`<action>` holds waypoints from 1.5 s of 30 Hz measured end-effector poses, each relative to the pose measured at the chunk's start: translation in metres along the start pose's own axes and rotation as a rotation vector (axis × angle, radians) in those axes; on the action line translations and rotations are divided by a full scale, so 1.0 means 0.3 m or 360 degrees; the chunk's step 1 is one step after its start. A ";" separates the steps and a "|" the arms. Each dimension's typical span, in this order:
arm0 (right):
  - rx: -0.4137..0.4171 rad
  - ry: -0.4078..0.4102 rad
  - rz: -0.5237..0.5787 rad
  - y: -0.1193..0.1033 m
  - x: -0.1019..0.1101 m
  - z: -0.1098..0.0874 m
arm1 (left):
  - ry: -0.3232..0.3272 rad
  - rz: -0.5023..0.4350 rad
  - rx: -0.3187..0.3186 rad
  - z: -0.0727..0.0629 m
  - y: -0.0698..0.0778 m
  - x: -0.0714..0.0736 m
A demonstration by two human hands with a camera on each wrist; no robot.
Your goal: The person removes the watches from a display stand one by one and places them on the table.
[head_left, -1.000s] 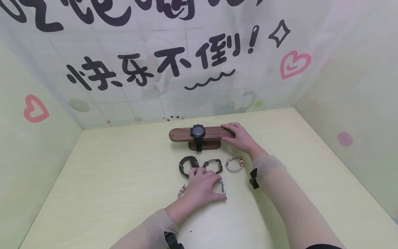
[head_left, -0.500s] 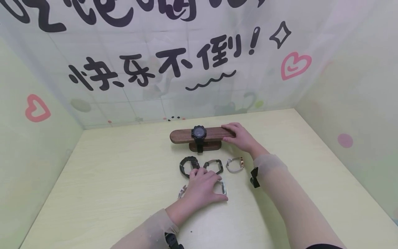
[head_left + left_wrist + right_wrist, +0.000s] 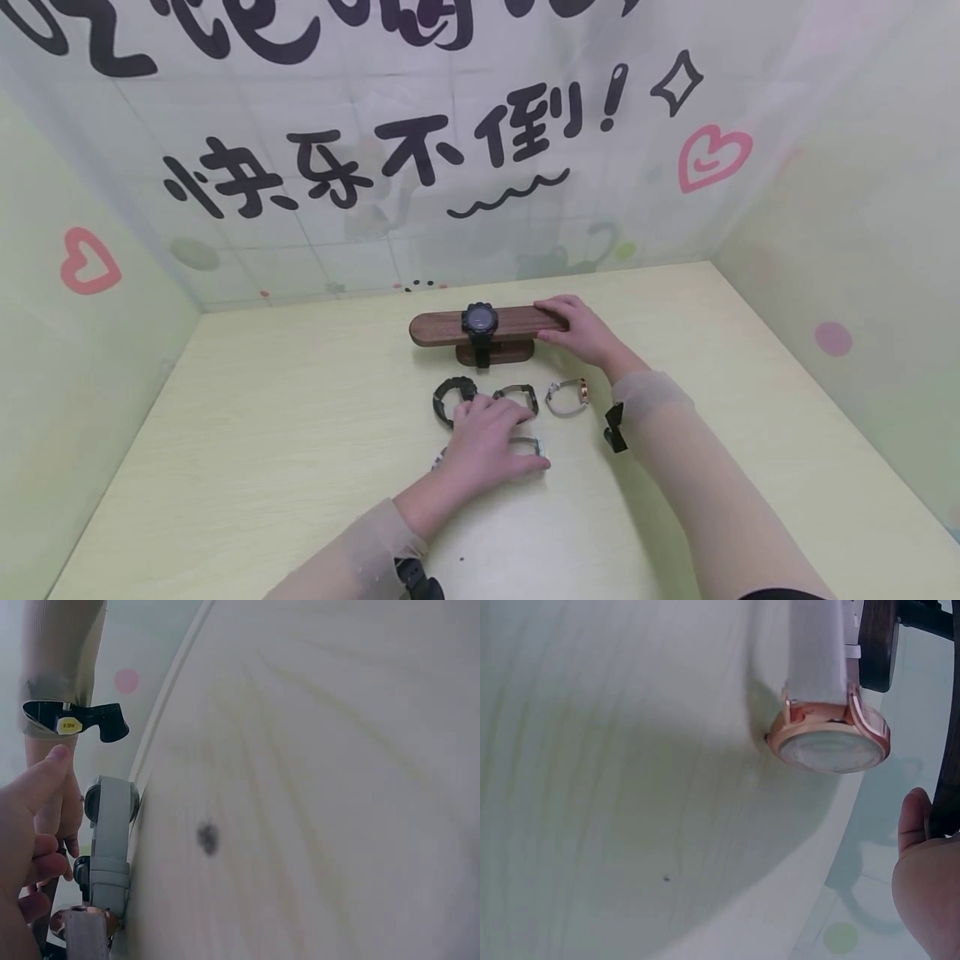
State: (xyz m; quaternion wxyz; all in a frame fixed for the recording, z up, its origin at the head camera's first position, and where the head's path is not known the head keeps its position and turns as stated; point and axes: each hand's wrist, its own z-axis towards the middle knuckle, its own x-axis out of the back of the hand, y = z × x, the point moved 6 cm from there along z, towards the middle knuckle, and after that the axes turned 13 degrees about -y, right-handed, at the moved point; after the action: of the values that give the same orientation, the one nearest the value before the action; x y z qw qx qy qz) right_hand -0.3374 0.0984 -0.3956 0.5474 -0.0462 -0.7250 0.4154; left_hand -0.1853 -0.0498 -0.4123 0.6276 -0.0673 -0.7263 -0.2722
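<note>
My right hand (image 3: 579, 333) grips the right end of a wooden watch stand (image 3: 438, 329). A black wristwatch (image 3: 480, 318) is strapped round the stand's bar. My left hand (image 3: 483, 442) hovers low over a pale square-faced watch (image 3: 542, 450), thumb stretched out by its case and the other fingers loosely bent. In the left wrist view, a light grey strap (image 3: 112, 840) stands apart from those fingers. Partly hidden behind the left hand lies another light-strapped watch (image 3: 438, 458).
Between the stand and my left hand, a chunky black watch (image 3: 442, 408), a thin dark watch (image 3: 534, 400) and a white-strapped, rose-gold watch (image 3: 583, 392) lie in a row. A printed cloth wall (image 3: 337, 250) closes off the table's back.
My left hand has shifted slightly up and away from the pale square-faced watch, so more of it shows under the thumb. The right hand keeps its hold on the watch stand.
</note>
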 end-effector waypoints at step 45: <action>0.0003 -0.0008 0.0019 -0.003 0.001 0.002 | 0.0325 -0.0316 0.0209 0.085 -0.240 0.199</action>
State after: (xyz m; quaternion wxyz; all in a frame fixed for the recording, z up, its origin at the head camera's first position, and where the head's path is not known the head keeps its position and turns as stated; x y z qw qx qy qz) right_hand -0.3376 0.0976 -0.3949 0.5431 -0.0490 -0.7257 0.4196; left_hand -0.2513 -0.1127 -0.3798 0.6712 0.0738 -0.6781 -0.2903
